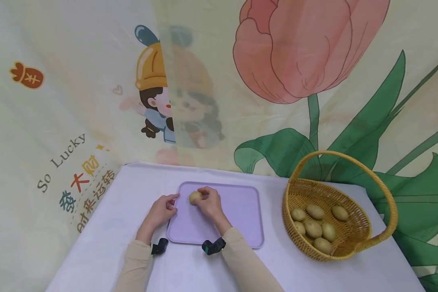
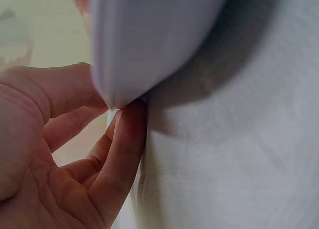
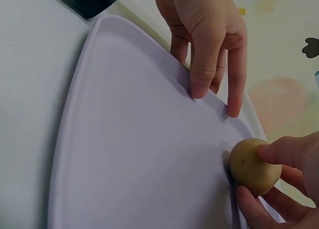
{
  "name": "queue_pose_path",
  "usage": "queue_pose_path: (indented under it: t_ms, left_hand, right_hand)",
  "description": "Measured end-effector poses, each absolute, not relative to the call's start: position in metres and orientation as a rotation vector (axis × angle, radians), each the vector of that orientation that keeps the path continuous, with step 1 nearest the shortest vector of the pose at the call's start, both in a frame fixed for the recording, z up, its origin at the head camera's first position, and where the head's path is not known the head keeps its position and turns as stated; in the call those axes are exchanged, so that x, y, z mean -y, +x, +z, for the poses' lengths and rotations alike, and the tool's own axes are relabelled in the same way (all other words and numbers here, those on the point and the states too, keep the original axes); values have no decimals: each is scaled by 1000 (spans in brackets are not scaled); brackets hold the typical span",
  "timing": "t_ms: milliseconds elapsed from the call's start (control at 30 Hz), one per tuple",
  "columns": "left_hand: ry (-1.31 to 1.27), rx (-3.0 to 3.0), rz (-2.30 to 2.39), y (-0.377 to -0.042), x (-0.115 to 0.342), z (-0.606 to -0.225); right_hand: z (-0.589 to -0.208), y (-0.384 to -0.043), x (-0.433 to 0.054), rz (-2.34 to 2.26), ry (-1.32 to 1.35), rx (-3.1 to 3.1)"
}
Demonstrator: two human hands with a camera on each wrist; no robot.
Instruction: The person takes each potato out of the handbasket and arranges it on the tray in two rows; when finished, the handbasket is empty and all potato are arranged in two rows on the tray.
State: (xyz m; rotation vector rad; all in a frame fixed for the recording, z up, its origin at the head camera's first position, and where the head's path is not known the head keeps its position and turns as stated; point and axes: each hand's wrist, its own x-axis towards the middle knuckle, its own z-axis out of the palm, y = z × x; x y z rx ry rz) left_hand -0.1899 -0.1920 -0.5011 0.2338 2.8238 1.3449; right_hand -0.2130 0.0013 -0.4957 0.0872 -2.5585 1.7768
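Note:
A round, yellow-brown potato (image 1: 195, 197) is at the far left part of the lilac tray (image 1: 226, 221). My right hand (image 1: 210, 202) pinches it between thumb and fingers; in the right wrist view the potato (image 3: 254, 167) appears close to the tray's rim. At the tray's left edge, my left hand (image 1: 162, 210) grips the rim. The left wrist view has the left hand's fingers (image 2: 127, 149) against the tray's underside and edge. From the right wrist view, the left thumb (image 3: 203, 69) lies over the rim, with other fingers partly hidden behind it.
A woven basket (image 1: 290, 202) with a tall arched handle stands right of the tray, holding several potatoes (image 1: 314, 228). White cloth (image 1: 95, 259) covers the table. Printed curtains (image 1: 211, 101) hang behind and to the left. Black cameras (image 1: 214, 245) are strapped on both wrists.

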Motion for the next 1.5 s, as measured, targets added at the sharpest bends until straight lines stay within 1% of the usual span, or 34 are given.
queue_pose_path:
  t_ms: [267,800,1333,1500]
  left_hand:
    - [225,-2838,1333,-191,192,-504]
    - [253,-2841,1338,-191,193,-505]
    - [247,-2835,1315,-193,191,-501]
    - [237,-2826,1324,-191,192,-500]
  right_hand:
    - [-495,-215,3,1779,-2,2524]
    - [-497,-219,1,1704,10,2545]
    - [-479,-220,-19,1715,-111,2589]
    - [-470,-220,-29,1755,-90,2569]
